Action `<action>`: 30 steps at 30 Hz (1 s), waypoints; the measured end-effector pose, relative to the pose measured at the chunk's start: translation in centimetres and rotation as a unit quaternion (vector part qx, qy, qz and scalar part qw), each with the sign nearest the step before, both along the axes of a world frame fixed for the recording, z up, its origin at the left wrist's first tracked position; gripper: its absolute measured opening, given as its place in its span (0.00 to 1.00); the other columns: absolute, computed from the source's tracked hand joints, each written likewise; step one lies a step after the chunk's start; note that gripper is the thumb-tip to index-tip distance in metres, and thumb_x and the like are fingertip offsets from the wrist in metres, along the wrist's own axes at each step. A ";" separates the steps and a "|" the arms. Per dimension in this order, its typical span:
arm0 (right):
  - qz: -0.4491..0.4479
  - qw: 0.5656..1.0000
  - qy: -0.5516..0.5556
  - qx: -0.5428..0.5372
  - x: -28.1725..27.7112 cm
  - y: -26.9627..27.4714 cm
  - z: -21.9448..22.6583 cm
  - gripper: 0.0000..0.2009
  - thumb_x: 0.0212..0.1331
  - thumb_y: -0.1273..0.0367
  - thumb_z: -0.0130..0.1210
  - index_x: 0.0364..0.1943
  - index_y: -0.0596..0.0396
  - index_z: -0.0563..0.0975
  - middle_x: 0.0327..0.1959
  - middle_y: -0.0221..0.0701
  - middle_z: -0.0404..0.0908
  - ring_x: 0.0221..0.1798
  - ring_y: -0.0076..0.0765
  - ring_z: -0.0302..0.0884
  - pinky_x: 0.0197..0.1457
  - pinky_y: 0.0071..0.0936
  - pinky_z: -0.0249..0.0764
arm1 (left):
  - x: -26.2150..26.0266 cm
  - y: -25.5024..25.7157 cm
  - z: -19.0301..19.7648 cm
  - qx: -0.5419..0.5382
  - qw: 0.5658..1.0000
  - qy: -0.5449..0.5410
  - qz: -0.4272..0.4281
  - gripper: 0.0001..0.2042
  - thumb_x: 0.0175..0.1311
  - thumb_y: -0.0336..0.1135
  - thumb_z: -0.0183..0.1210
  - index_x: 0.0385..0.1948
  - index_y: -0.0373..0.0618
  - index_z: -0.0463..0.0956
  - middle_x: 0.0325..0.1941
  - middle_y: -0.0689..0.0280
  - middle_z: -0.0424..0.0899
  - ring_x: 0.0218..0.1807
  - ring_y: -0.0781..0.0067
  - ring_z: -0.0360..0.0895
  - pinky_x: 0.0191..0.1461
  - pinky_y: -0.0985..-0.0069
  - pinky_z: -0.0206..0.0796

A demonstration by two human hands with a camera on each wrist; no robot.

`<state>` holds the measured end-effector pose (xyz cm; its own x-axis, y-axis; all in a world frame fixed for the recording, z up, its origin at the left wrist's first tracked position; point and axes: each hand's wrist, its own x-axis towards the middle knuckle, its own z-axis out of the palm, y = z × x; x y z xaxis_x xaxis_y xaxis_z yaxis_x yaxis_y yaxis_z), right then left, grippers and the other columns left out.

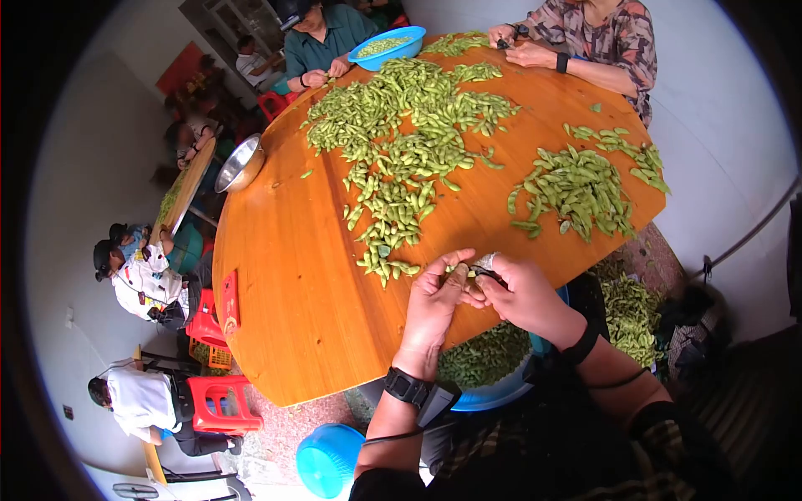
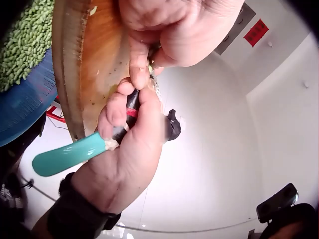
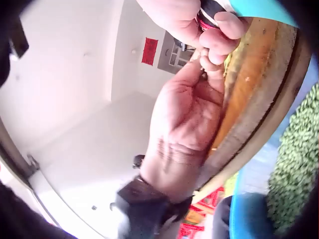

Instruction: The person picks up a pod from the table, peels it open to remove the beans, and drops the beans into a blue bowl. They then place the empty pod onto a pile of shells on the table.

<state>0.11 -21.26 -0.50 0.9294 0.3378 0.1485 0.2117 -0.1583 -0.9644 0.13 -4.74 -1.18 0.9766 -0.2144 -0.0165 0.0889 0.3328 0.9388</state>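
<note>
Left hand: the left hand [image 1: 432, 305] is over the near edge of the round orange-brown wooden table [image 1: 292, 284], fingers curled, pinching a small green soybean pod [image 1: 458, 271] against the right hand.
Right hand: the right hand [image 1: 522, 294] grips scissors with teal plastic handles [image 2: 67, 154], fingers wrapped round them; their tip meets the pod.
Pod: at the near table edge, between both hands, which touch.
Table centre: a long heap of green soybean pods [image 1: 401, 142].
Right edge: a smaller pile of green pods [image 1: 576, 188].
Far edge: a blue plastic bowl [image 1: 388, 46]; two seated people.
Left edge: a steel bowl [image 1: 240, 163].
Below the near edge: a blue basin of green pods [image 1: 484, 355].
</note>
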 end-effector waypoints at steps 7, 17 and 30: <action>0.012 0.992 0.122 0.028 1.1 -2.1 1.2 0.06 0.66 0.71 0.50 0.33 0.59 0.70 0.18 0.25 0.73 0.15 0.15 0.67 0.18 0.19 0.64 | -0.4 -1.7 0.1 0.339 0.902 -0.232 0.134 0.12 0.63 0.23 0.58 0.48 0.41 0.79 0.35 0.62 0.82 0.30 0.74 0.80 0.33 0.80 0.74; 0.030 0.973 0.202 0.106 -0.1 -2.4 2.4 0.07 0.68 0.72 0.44 0.38 0.62 0.74 0.26 0.28 0.78 0.18 0.17 0.71 0.19 0.16 0.67 | -0.8 -1.8 -0.5 0.322 0.916 -0.194 0.143 0.15 0.61 0.23 0.60 0.50 0.40 0.79 0.28 0.66 0.82 0.25 0.83 0.75 0.29 0.82 0.69; 0.045 0.964 0.227 0.134 -0.3 -2.2 2.4 0.07 0.68 0.72 0.45 0.41 0.60 0.75 0.25 0.26 0.76 0.19 0.15 0.70 0.18 0.13 0.63 | -1.0 -1.9 -0.3 0.242 0.953 -0.158 0.096 0.03 0.66 0.21 0.55 0.38 0.37 0.77 0.24 0.69 0.80 0.25 0.86 0.73 0.27 0.87 0.66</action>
